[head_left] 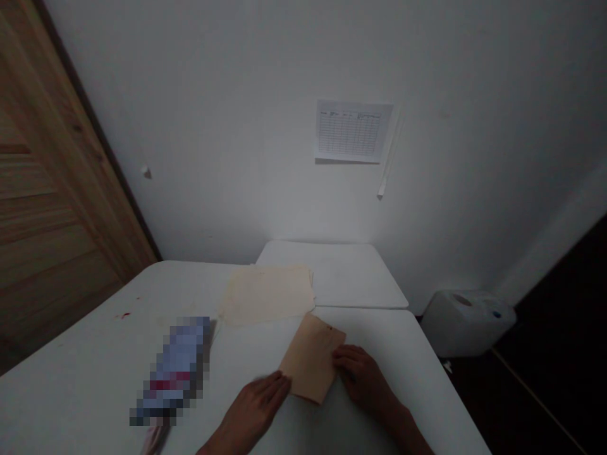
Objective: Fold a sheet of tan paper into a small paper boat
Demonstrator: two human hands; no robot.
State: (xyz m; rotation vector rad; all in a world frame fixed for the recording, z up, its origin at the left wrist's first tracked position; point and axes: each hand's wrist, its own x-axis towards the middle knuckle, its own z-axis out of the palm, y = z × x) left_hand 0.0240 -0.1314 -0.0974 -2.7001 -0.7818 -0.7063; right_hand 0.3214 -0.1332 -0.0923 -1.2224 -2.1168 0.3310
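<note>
A folded piece of light brown paper (313,360) lies tilted on the white table, with small dark marks near its top corner. My left hand (260,401) has its fingers pressed together on the paper's lower left edge. At the right edge, my right hand (363,378) pinches the paper with curled fingers. Both thumbs are mostly hidden. Behind the paper lie several cream-coloured sheets (268,294), stacked with slightly uneven edges.
A pixelated bluish item (175,366) lies left on the white table (95,360). A white board-like surface (332,272) meets the wall behind. A printed form (353,131) hangs there. A white plastic container (467,322) stands right; a wooden door (57,158) is left.
</note>
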